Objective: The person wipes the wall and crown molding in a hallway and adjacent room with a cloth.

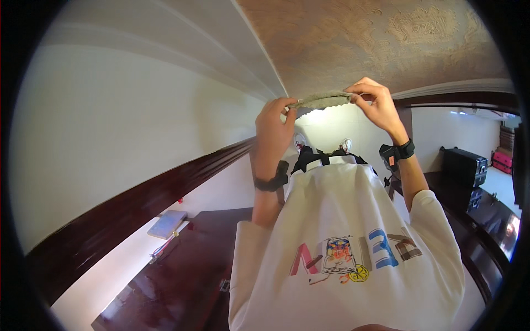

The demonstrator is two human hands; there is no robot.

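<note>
A grey-green cloth [323, 100], folded into a narrow strip with a wavy lower edge, stretches between my two hands. My left hand [276, 118] pinches its left end between thumb and fingers. At the other end, my right hand [376, 103] grips the cloth the same way, with that arm reaching up from the right. Both hands are held out in front of me at about the same height, near a brown patterned wall covering [342, 49]. Black bands with small devices sit around both wrists.
A white wall [138, 99] with a dark wooden rail [138, 198] runs along the left. Below it stands a dark wooden desk [171, 287], and a bluish book-like object [167, 224] lies beside it. To the right are a black case [464, 165] and a red case [502, 160].
</note>
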